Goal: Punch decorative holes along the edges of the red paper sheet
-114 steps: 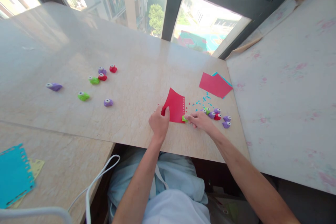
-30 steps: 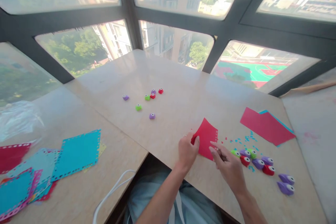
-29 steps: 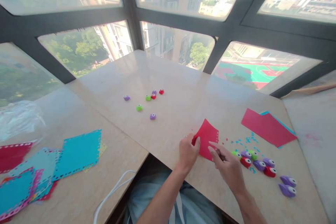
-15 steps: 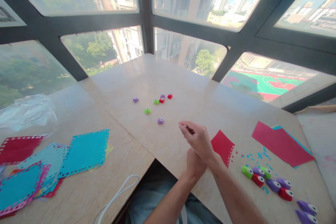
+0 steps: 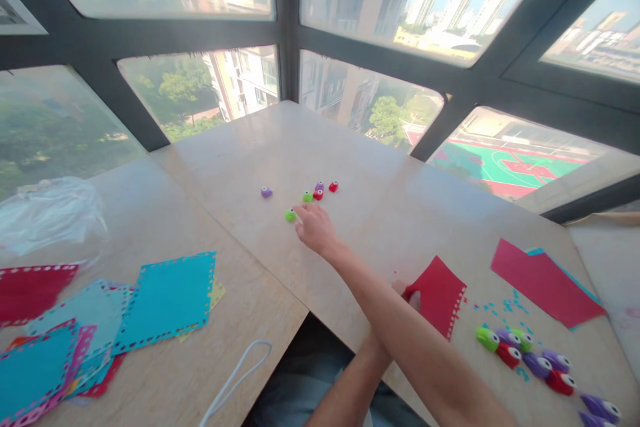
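Note:
My right hand (image 5: pixel 314 228) reaches across the beige table (image 5: pixel 360 167), palm down, among scattered small paper punches. Its fingertips touch a green punch (image 5: pixel 291 215). What lies under the palm is hidden. Just beyond it lie a purple punch (image 5: pixel 267 192) and a tight group of green, red and purple punches (image 5: pixel 319 192). My left hand (image 5: pixel 406 291), mostly hidden behind my right forearm, pinches the near left corner of a red paper square (image 5: pixel 440 293) with punched holes along its right edge.
A row of green, purple and red punches (image 5: pixel 525 350) and blue paper bits (image 5: pixel 500 307) lie at the near right. Red and blue sheets (image 5: pixel 545 277) are stacked beyond. Punched blue and red sheets (image 5: pixel 165 300), a plastic bag (image 5: pixel 50 213) and a white cable (image 5: pixel 235 373) occupy the left table.
My right hand left the red paper's edge and swung left and far out to the scattered punches. The left hand kept hold of the paper. The view tilted up.

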`<state>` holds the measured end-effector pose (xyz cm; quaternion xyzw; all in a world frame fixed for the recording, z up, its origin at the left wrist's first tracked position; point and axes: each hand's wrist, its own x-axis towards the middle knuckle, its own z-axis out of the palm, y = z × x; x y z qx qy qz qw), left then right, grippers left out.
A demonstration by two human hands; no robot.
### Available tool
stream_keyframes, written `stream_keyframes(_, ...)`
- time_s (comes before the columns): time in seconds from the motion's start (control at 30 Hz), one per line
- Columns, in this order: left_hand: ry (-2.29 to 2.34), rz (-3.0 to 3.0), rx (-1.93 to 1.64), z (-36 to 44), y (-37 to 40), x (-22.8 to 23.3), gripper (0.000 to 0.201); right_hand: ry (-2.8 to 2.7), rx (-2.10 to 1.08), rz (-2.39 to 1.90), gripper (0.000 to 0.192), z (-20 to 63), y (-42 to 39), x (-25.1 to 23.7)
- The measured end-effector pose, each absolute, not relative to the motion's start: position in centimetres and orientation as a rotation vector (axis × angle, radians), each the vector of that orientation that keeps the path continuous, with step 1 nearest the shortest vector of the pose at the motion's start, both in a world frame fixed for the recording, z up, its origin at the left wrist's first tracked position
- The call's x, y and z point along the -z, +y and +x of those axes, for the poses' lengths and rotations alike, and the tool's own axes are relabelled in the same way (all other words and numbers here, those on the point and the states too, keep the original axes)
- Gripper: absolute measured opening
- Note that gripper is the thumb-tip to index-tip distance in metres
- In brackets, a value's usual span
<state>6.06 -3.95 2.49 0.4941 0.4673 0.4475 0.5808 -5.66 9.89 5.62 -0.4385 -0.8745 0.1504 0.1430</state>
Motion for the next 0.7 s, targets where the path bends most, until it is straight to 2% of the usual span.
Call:
stream_keyframes(0.13,1.102,1.102,-1.034,5.1,-4.0,-3.9,0.025,-2.621,-0.32,-1.187,0.043,-6.7,9.9,-4.5)
stream_keyframes(0.3,1.205,1.101,-0.961,5.1,-4.0,-4.7,0.027,-2.688,-0.376,-1.047,0.027,-6.9,10.1,-3.8)
stream_keyframes(0.47,1.099,1.038,-1.001,5.1,-4.1,-4.7,0.032,-2.67,-0.438,-0.982,0.026,-6.5,10.1,-3.9)
stream_keyframes(0.7,1.107,1.153,-1.048,5.4,-4.0,-2.9,0.033,-2.667,-0.294,-1.117,0.017,-6.7,9.2,-3.9)
